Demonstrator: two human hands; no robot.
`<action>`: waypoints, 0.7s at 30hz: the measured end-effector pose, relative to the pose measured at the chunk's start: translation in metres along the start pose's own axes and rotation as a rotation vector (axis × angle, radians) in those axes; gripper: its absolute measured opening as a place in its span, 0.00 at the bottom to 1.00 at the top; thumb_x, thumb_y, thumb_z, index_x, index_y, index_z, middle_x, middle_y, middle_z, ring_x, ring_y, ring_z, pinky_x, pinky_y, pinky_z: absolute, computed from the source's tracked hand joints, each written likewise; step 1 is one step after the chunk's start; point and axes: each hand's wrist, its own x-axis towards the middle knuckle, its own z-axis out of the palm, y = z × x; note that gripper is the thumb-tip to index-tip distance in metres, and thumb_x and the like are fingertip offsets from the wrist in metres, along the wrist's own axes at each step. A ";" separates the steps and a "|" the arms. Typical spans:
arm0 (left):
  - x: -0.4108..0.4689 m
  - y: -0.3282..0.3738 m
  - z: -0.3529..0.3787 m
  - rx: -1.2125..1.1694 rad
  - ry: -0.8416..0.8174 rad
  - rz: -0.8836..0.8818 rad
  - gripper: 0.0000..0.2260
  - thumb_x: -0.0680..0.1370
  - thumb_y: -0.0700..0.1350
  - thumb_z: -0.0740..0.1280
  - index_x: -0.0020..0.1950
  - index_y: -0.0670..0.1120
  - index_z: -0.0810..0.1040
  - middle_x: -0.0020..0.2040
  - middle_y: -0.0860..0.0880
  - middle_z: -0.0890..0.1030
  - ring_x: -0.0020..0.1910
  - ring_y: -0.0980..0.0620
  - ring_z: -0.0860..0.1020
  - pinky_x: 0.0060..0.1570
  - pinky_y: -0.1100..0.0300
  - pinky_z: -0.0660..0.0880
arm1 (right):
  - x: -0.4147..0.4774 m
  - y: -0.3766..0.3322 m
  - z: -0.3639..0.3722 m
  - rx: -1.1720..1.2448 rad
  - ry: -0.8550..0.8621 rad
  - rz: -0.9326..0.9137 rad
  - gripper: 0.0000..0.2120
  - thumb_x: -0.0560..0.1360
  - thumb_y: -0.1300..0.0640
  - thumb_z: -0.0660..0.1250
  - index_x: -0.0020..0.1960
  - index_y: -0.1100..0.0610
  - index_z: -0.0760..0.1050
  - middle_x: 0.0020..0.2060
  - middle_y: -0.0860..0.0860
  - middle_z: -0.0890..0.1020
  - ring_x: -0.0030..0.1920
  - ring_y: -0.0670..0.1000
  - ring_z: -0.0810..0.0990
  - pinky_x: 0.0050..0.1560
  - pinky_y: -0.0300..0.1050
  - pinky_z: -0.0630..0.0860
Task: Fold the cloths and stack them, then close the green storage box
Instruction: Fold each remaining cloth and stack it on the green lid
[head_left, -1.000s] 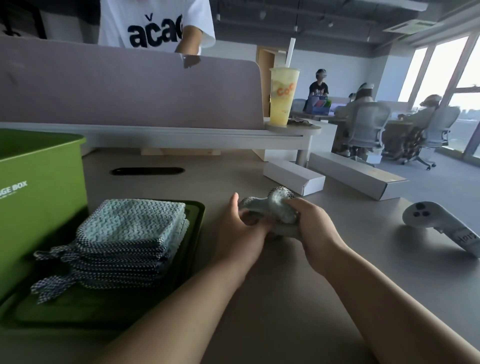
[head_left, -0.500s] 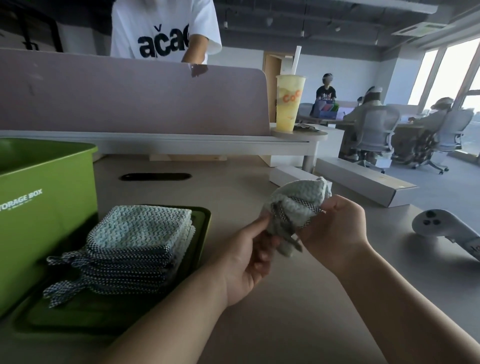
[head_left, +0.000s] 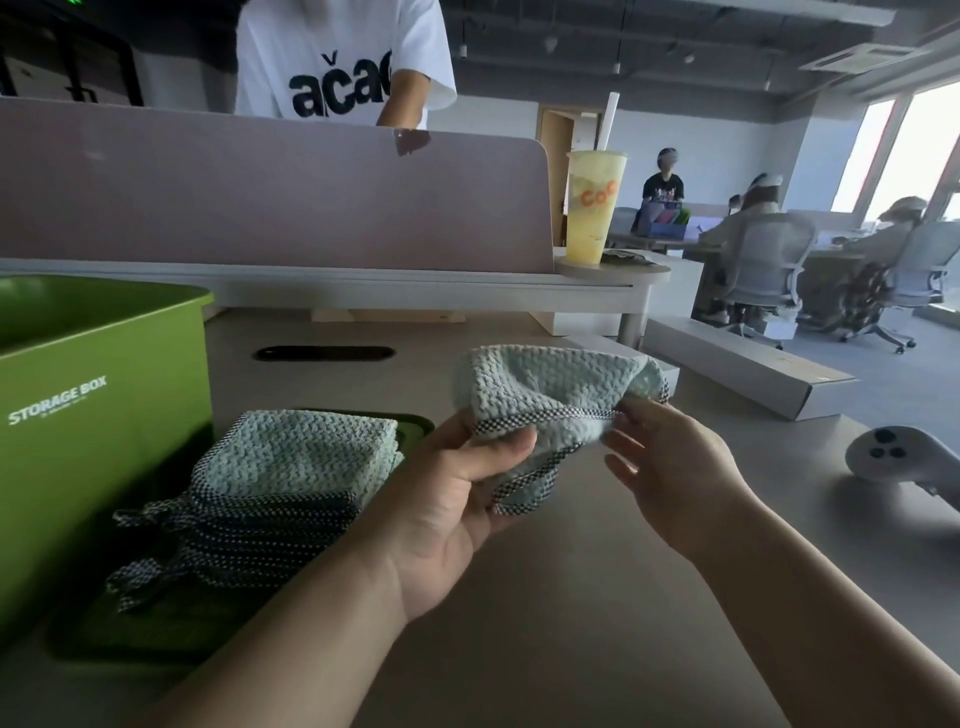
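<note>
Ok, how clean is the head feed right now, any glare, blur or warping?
Head view: the windows at far right are blown out white, and their frames lean from the wide lens; the right hand is motion-blurred at its fingers; the held cloth shows its weave clearly, and the green storage box shows its lettering clearly.

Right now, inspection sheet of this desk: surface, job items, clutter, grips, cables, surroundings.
Surface: beige desk, no spills seen.
Job's things: cloth held up, unfolded; folded stack on green lid; green storage box open.
Clutter: white controller, long cardboard box, drink cup.
Grips: left hand and right hand each pinch the cloth's checked hem.
Cables: nothing seen.
Surroundings: partition, person standing behind it; seated people far right.
</note>
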 end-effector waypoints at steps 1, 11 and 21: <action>0.001 0.001 -0.002 -0.014 0.018 0.011 0.21 0.64 0.35 0.70 0.57 0.41 0.79 0.50 0.43 0.84 0.47 0.48 0.82 0.49 0.52 0.78 | 0.000 0.001 0.000 -0.002 0.006 -0.008 0.08 0.77 0.59 0.64 0.40 0.52 0.75 0.31 0.47 0.78 0.32 0.46 0.77 0.41 0.42 0.69; 0.000 0.008 -0.010 -0.253 0.089 0.097 0.22 0.66 0.40 0.67 0.60 0.44 0.81 0.56 0.46 0.83 0.56 0.47 0.78 0.63 0.54 0.68 | -0.005 -0.011 -0.001 0.396 -0.016 -0.038 0.06 0.74 0.64 0.59 0.44 0.58 0.74 0.34 0.54 0.79 0.35 0.53 0.78 0.43 0.44 0.77; 0.006 0.016 -0.019 -0.353 0.068 0.148 0.22 0.65 0.33 0.66 0.58 0.44 0.77 0.42 0.47 0.83 0.40 0.53 0.81 0.52 0.61 0.76 | -0.017 -0.019 -0.003 0.509 -0.204 0.047 0.14 0.67 0.56 0.62 0.39 0.62 0.85 0.43 0.56 0.86 0.42 0.54 0.86 0.52 0.50 0.80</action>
